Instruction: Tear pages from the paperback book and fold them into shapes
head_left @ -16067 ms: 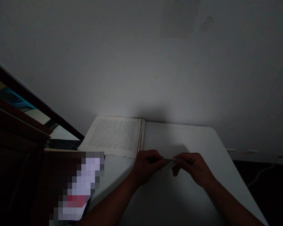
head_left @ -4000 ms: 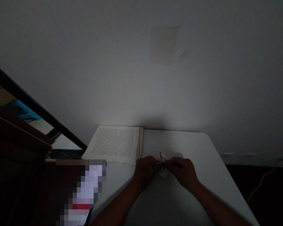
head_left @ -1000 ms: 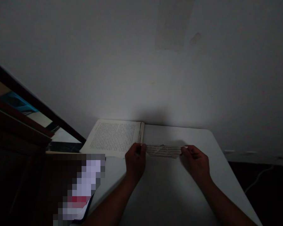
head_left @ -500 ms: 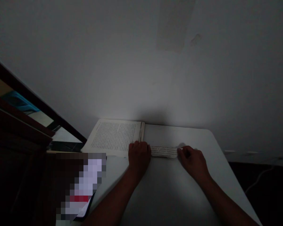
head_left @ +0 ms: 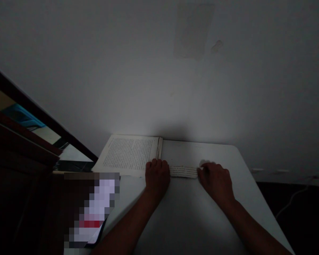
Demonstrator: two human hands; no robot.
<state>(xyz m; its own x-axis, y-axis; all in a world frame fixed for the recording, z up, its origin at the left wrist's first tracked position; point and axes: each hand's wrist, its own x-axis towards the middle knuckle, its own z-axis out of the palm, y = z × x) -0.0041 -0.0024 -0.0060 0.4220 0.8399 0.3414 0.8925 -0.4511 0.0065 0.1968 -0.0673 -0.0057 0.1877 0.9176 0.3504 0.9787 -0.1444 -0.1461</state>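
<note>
A narrow folded strip of printed paper lies across the white table between my hands. My left hand is closed at the strip's left end, its knuckles up and the fingers together; what lies under the palm is hidden. At the right end, my right hand pinches the strip's edge between thumb and fingertips. Just beyond and left of my left hand, an open book lies with a page of dense print facing up. My left hand overlaps its lower right corner.
The white table stands against a pale wall. A phone with a lit, pixelated screen is at the table's left edge. Dark wooden furniture stands at far left, and a pale cable hangs at right.
My right hand has shifted slightly left along with the strip's right end, so the visible stretch of paper is a little shorter. My left hand has hardly moved.
</note>
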